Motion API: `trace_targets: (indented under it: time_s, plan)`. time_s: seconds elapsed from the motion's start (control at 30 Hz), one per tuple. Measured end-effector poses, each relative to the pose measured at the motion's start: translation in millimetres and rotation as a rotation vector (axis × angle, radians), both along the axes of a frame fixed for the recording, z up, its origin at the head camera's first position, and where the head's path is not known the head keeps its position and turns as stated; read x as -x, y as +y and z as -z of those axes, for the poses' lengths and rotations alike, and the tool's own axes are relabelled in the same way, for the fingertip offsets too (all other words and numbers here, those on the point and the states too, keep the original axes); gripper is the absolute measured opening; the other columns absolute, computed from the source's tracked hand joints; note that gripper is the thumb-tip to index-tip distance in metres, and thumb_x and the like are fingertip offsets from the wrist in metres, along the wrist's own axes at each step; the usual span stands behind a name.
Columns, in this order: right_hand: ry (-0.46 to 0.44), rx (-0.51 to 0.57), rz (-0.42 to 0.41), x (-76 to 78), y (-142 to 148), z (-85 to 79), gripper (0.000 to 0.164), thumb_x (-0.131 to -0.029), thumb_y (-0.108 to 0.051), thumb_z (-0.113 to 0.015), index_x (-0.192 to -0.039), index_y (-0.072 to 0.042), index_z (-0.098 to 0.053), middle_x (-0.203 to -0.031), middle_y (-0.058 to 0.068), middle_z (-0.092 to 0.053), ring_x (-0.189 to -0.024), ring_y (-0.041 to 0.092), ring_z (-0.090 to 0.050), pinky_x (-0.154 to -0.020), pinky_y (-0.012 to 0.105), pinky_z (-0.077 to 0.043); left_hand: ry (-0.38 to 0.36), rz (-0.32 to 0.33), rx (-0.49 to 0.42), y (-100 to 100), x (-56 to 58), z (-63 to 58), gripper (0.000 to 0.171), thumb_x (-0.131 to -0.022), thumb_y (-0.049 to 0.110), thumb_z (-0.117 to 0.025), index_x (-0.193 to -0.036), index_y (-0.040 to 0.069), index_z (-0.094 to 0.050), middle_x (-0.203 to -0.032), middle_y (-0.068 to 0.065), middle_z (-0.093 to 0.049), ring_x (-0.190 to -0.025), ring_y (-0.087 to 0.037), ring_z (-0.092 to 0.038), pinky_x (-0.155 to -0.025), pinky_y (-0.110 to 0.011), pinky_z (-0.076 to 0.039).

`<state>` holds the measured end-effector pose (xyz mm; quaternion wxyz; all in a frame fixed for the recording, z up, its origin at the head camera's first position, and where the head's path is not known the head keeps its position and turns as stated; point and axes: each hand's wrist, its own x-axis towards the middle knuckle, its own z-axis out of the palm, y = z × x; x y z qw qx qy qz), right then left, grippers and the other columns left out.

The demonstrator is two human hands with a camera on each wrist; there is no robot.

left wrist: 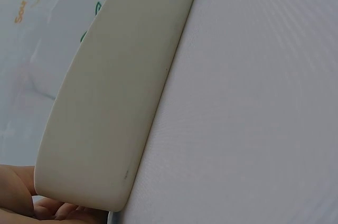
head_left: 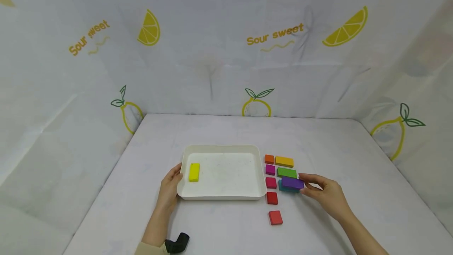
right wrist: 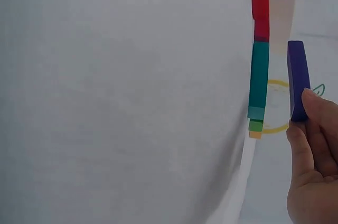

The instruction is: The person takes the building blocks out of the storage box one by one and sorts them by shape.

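Note:
My right hand (head_left: 326, 192) pinches one end of a purple rectangular block (head_left: 292, 183) between thumb and fingers. In the right wrist view the purple block (right wrist: 298, 78) hangs apart from a teal block (right wrist: 259, 76) on the table; from the head view it overlaps the teal block (head_left: 283, 188). The left hand (head_left: 171, 186) grips the left side of a white tray (head_left: 226, 198), thumb at the rim. The tray's outer wall (left wrist: 105, 97) fills much of the left wrist view. Inside the tray, toward its left side, lies a yellow block (head_left: 194, 172).
Right of the tray runs a column of small square blocks: orange (head_left: 269, 159), magenta (head_left: 270, 169), pink-red (head_left: 271, 183), red (head_left: 272, 198) and a lighter red (head_left: 275, 217). Beside them lie longer amber (head_left: 284, 161) and green (head_left: 287, 172) blocks. Printed cloth surrounds the white table.

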<state>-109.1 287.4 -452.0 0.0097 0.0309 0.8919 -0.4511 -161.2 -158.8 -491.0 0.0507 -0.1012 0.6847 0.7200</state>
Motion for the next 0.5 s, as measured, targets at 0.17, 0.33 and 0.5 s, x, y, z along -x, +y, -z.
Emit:
trace_targets:
  time_s: [0.17, 0.33, 0.5]
  plan:
    - [-0.042, -0.025, -0.015, -8.0, 4, 5.9, 0.049, -0.081, -0.027, -0.080, -0.127, -0.014, -0.068, -0.130, 0.010, -0.068, -0.100, -0.021, -0.057, -0.086, 0.017, -0.058, 0.007, -0.001, -0.002, 1, -1.1, -1.3, 0.050, -0.104, 0.011, -0.038, -0.153, 0.005, -0.032, -0.161, -0.018, -0.031, -0.149, -0.031, -0.033, -0.110, -0.025, -0.045]
    - [-0.045, 0.014, -0.070, -10.8, 5, 10.6, 0.047, -0.078, -0.022, -0.083, -0.122, -0.008, -0.070, -0.127, 0.012, -0.070, -0.101, -0.015, -0.062, -0.085, 0.016, -0.058, 0.003, -0.001, -0.001, 1, -0.4, -1.7, 0.050, -0.104, 0.011, -0.039, -0.153, 0.005, -0.033, -0.161, -0.018, -0.031, -0.149, -0.030, -0.033, -0.107, -0.020, -0.046]
    - [-0.052, 0.072, -0.117, -11.2, 5, 14.4, 0.045, -0.078, -0.015, -0.082, -0.120, -0.003, -0.070, -0.129, 0.019, -0.067, -0.101, -0.016, -0.061, -0.085, 0.015, -0.058, 0.000, -0.007, -0.006, 1, -0.4, -1.4, 0.050, -0.104, 0.011, -0.038, -0.153, 0.005, -0.033, -0.161, -0.018, -0.032, -0.148, -0.030, -0.035, -0.092, -0.009, -0.047]
